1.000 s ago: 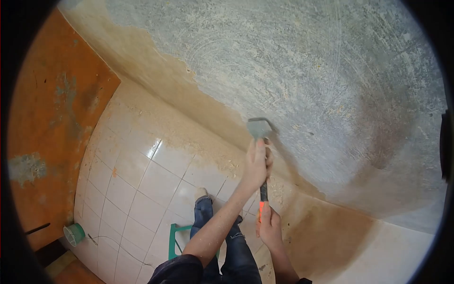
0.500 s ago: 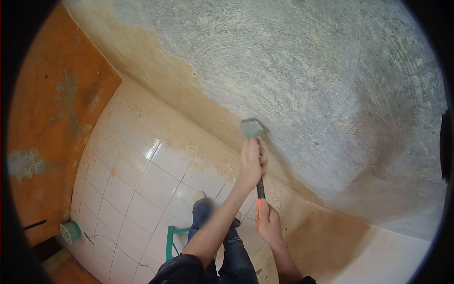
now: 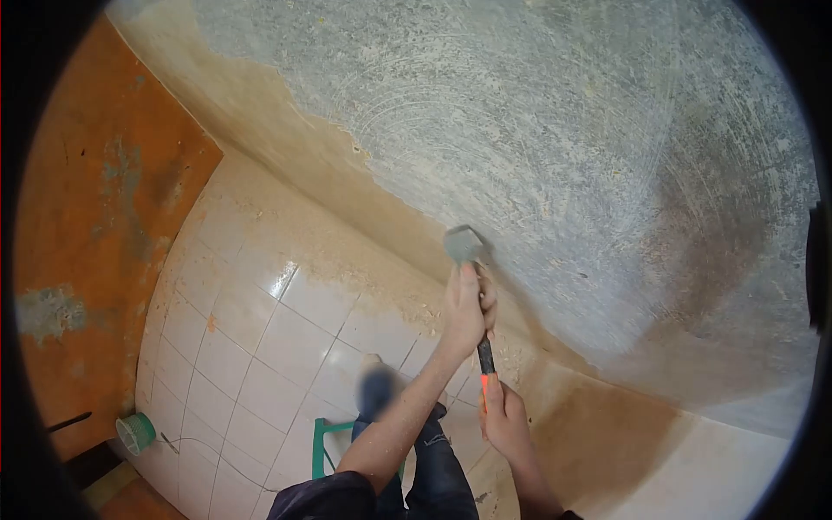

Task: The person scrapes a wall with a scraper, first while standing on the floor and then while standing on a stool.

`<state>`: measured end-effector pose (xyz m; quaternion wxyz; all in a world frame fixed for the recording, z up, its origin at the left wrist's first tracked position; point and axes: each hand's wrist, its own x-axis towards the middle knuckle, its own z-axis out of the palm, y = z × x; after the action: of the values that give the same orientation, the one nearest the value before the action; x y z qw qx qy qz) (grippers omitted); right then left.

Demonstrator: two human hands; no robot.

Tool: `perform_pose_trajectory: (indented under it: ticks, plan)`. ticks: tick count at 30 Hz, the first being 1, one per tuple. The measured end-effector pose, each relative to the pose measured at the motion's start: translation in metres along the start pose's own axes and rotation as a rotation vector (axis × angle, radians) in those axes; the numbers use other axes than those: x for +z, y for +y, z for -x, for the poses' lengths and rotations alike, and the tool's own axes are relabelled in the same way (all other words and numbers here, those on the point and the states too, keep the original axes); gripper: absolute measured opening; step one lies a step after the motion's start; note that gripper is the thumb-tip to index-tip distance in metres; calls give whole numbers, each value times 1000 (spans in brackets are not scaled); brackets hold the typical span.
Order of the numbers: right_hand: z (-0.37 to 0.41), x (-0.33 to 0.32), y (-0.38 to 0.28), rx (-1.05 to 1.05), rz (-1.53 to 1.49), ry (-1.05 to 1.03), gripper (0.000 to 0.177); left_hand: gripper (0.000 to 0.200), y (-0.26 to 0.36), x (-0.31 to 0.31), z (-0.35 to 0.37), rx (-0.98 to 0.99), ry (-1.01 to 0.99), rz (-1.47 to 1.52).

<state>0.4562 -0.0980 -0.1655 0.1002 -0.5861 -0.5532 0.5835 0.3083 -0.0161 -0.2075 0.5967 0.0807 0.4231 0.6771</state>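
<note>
A long-handled scraper (image 3: 464, 244) with a wide flat blade meets the wall (image 3: 555, 156) at the edge between the grey, scratched area and a tan strip. My left hand (image 3: 465, 312) is wrapped round the scraper just below the blade, thumb laid along it. Lower down, my right hand (image 3: 504, 416) grips the orange end of the black handle. The blade is tilted against the wall surface, and parts of the handle are hidden behind my fingers.
Tan dust and flakes cover the tiled floor (image 3: 251, 364) along the wall's foot. A green stool (image 3: 319, 451) stands by my legs. To the left are an orange surface (image 3: 87, 217), a green-and-white tub (image 3: 136, 433) and a thin cable (image 3: 208, 446).
Both hands and the scraper have shifted slightly down and to the right in view, with the grips unchanged. The camera view has moved a little too.
</note>
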Motion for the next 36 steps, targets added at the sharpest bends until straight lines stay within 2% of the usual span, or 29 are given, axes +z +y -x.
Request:
perform_pose_trajectory:
  ticks: [2,4,7,9,13,15,19,20,22,24,26,29,31,34,36]
  plan:
    - [2,7,-4,16,-17,3,48,45,3,-7,-6,78,-32,26]
    - [11,12,-2,54,-45,15,48,44,1,-7,0,61,-59,23]
    - [11,19,2,-34,-10,76,48,45,3,-7,4,10,-89,66]
    - [5,27,-4,3,-8,64,48,44,5,-14,-3,59,-86,58]
    - [11,34,-7,13,-46,104,48,43,8,-16,1,27,-114,88]
    - [11,29,-11,27,-41,84,48,42,12,-10,4,-22,-39,103]
    - [14,35,-17,55,-102,36,48,42,17,-16,4,-4,-109,180]
    - [13,33,-14,122,-136,57,47,42,19,-17,2,-1,-107,175]
    - [14,31,-2,192,-176,87,46,43,28,-13,3,-214,-105,442]
    - [17,31,11,81,-136,136,46,44,17,-9,0,-275,-95,409]
    - [19,27,9,107,-105,145,46,46,9,-9,-4,-327,-84,382]
    - [9,22,-5,137,-59,112,47,48,11,-8,-9,-319,66,327]
    - [0,22,-1,133,-48,58,46,48,13,-13,-17,-312,69,305]
    - [4,20,21,88,-5,92,47,48,5,-8,-12,-289,71,263]
    - [15,14,21,117,-55,101,48,48,-3,1,-2,-329,-10,236]
